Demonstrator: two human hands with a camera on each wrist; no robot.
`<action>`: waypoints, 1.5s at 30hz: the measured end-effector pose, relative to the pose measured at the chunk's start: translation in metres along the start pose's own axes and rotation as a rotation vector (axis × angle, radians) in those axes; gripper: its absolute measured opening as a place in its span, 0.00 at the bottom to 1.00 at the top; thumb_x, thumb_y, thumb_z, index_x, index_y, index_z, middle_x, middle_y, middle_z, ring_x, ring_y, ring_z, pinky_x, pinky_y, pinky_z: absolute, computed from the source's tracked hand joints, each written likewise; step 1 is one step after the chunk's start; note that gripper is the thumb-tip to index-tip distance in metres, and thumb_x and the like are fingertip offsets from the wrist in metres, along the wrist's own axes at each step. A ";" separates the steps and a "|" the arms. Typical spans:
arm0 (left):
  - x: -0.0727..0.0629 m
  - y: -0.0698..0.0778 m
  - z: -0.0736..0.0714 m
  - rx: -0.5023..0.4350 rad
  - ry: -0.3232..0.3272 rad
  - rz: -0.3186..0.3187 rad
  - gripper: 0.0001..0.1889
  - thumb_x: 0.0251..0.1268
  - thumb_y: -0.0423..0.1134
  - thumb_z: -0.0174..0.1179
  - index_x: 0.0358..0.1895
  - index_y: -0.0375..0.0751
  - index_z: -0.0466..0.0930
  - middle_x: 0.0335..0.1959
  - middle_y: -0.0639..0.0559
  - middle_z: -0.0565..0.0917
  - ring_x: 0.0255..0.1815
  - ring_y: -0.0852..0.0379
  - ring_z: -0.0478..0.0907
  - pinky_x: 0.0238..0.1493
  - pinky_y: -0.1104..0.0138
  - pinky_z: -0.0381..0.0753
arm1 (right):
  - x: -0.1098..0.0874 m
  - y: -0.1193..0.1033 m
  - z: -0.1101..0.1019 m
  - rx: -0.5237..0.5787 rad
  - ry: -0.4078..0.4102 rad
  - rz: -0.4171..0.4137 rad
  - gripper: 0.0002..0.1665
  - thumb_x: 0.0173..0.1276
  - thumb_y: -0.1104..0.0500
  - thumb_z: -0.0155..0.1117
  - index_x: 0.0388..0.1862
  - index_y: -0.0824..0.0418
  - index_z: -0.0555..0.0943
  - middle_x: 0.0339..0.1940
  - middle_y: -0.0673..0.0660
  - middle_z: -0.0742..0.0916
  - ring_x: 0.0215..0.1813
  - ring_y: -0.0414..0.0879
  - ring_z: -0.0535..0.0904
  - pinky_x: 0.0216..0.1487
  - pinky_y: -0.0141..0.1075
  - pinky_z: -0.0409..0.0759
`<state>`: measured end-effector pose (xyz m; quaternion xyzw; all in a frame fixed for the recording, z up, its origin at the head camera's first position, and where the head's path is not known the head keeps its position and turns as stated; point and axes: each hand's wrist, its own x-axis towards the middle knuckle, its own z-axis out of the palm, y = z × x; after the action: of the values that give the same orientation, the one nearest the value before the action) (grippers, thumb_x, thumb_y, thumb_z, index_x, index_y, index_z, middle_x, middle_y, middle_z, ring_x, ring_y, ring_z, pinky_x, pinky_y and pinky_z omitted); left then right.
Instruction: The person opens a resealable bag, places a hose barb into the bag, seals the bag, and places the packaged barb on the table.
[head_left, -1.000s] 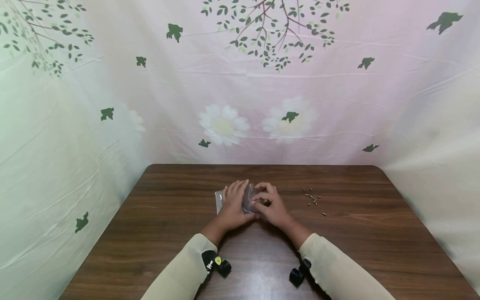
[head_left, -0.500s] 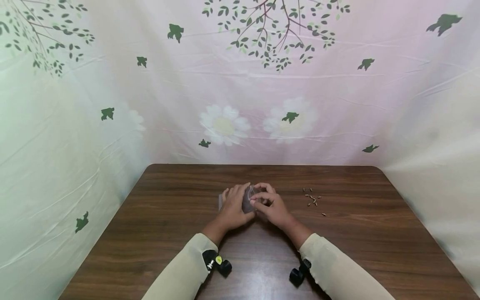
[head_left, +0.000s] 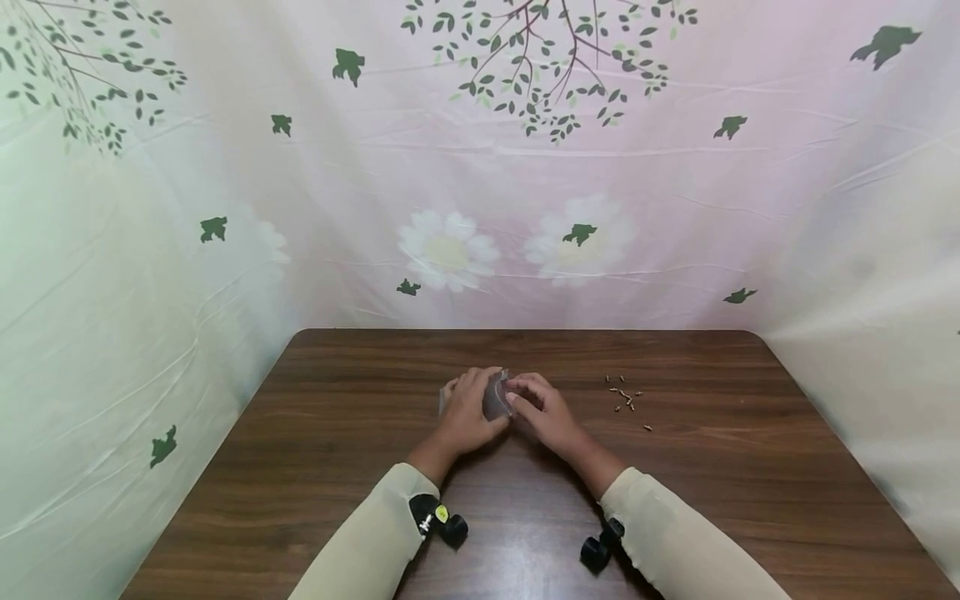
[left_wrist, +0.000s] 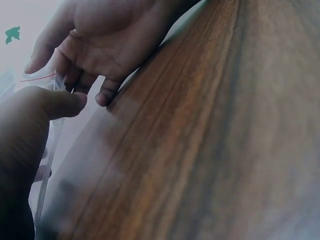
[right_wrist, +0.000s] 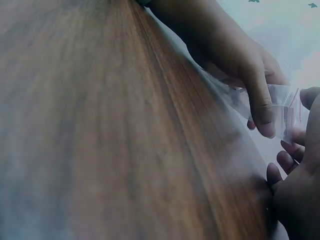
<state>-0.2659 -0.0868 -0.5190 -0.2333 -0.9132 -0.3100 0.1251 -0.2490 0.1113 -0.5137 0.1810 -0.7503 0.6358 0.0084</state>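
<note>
A clear plastic zip-lock bag [head_left: 497, 397] is held just above the table between the two hands. My left hand [head_left: 467, 414] grips its body, thumb on the near side and fingers over the far side; part of the bag pokes out left of the fingers. With curled thumb and fingers, my right hand [head_left: 549, 417] pinches the bag's right edge. In the right wrist view, the red line of the bag's [right_wrist: 286, 111] zip lies close to the right thumb. The left wrist view has the right hand [left_wrist: 112, 37] facing the left thumb across the bag's mouth.
Several small brass-coloured metal pieces [head_left: 625, 396], too small to identify, lie scattered right of the hands. The brown wood-grain table [head_left: 337, 500] ends at a printed cloth backdrop [head_left: 480, 200]. Black wrist cameras are strapped over both sleeves.
The right fingers have drawn closer together at the bag's edge. The left hand has shifted slightly, and less of the bag shows on its left. The metal pieces have not moved.
</note>
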 end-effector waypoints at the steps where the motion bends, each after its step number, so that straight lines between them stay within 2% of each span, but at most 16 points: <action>1: 0.000 0.001 -0.001 0.023 -0.004 -0.007 0.41 0.60 0.51 0.77 0.76 0.51 0.71 0.67 0.47 0.82 0.67 0.44 0.79 0.71 0.34 0.68 | 0.000 0.000 0.000 -0.001 0.001 0.000 0.20 0.83 0.61 0.63 0.66 0.73 0.82 0.68 0.70 0.79 0.64 0.51 0.80 0.54 0.28 0.86; 7: 0.003 0.002 -0.007 0.067 -0.039 -0.040 0.38 0.62 0.53 0.77 0.75 0.55 0.72 0.66 0.49 0.82 0.66 0.47 0.79 0.70 0.38 0.71 | -0.003 0.000 -0.008 -0.047 0.046 -0.040 0.17 0.82 0.62 0.65 0.63 0.70 0.85 0.65 0.69 0.82 0.65 0.54 0.80 0.58 0.27 0.82; 10: 0.004 0.002 -0.007 0.048 -0.048 -0.032 0.38 0.61 0.52 0.77 0.74 0.54 0.73 0.66 0.49 0.82 0.66 0.47 0.79 0.70 0.40 0.72 | -0.005 0.001 -0.016 -0.117 0.119 -0.103 0.13 0.79 0.64 0.68 0.56 0.70 0.87 0.61 0.67 0.85 0.61 0.51 0.81 0.53 0.27 0.81; 14: 0.005 0.000 -0.006 0.014 -0.069 -0.025 0.38 0.63 0.56 0.77 0.74 0.55 0.72 0.67 0.50 0.82 0.67 0.48 0.79 0.71 0.41 0.70 | -0.008 0.004 -0.031 -0.217 0.224 -0.197 0.07 0.74 0.68 0.72 0.48 0.70 0.89 0.54 0.65 0.88 0.53 0.47 0.81 0.43 0.28 0.77; 16: 0.007 0.000 -0.005 0.003 -0.074 -0.028 0.38 0.63 0.58 0.77 0.74 0.56 0.72 0.67 0.50 0.82 0.68 0.48 0.79 0.72 0.40 0.69 | -0.009 0.006 -0.041 -0.257 0.260 -0.223 0.06 0.73 0.70 0.73 0.46 0.71 0.89 0.52 0.65 0.89 0.51 0.46 0.81 0.42 0.28 0.77; 24: 0.011 -0.001 -0.001 -0.047 -0.092 -0.023 0.37 0.62 0.60 0.78 0.72 0.56 0.74 0.68 0.52 0.82 0.68 0.49 0.79 0.73 0.40 0.68 | -0.016 0.012 -0.081 -0.390 0.350 -0.197 0.04 0.72 0.70 0.74 0.44 0.68 0.90 0.52 0.62 0.88 0.51 0.39 0.79 0.43 0.30 0.77; 29: 0.012 -0.001 0.000 -0.069 -0.114 -0.013 0.37 0.63 0.59 0.78 0.72 0.56 0.74 0.68 0.51 0.82 0.68 0.48 0.79 0.74 0.41 0.66 | -0.019 0.015 -0.101 -0.403 0.396 -0.221 0.04 0.71 0.71 0.75 0.43 0.68 0.90 0.51 0.64 0.88 0.49 0.44 0.80 0.43 0.29 0.78; 36: 0.015 -0.005 0.004 -0.098 -0.091 -0.018 0.36 0.62 0.58 0.79 0.71 0.56 0.74 0.68 0.50 0.82 0.69 0.47 0.79 0.74 0.40 0.66 | -0.023 0.020 -0.122 -0.433 0.430 -0.218 0.04 0.71 0.72 0.74 0.43 0.69 0.90 0.51 0.64 0.88 0.51 0.43 0.76 0.45 0.27 0.78; 41: 0.017 -0.003 0.002 -0.098 -0.092 -0.038 0.37 0.62 0.58 0.79 0.71 0.54 0.74 0.69 0.50 0.82 0.71 0.46 0.78 0.75 0.40 0.66 | -0.022 0.023 -0.133 -0.512 0.428 -0.168 0.04 0.71 0.72 0.73 0.44 0.70 0.89 0.52 0.66 0.87 0.58 0.52 0.76 0.58 0.37 0.74; 45: 0.018 -0.008 0.007 -0.111 -0.043 -0.007 0.35 0.64 0.61 0.77 0.69 0.52 0.75 0.67 0.49 0.84 0.68 0.46 0.80 0.72 0.41 0.67 | -0.022 0.023 -0.138 -0.580 0.420 -0.099 0.04 0.72 0.70 0.74 0.44 0.69 0.88 0.54 0.69 0.87 0.63 0.66 0.76 0.64 0.57 0.67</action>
<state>-0.2856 -0.0816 -0.5219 -0.2432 -0.8979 -0.3553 0.0914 -0.2646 0.2524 -0.5149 0.0726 -0.8718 0.4185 0.2439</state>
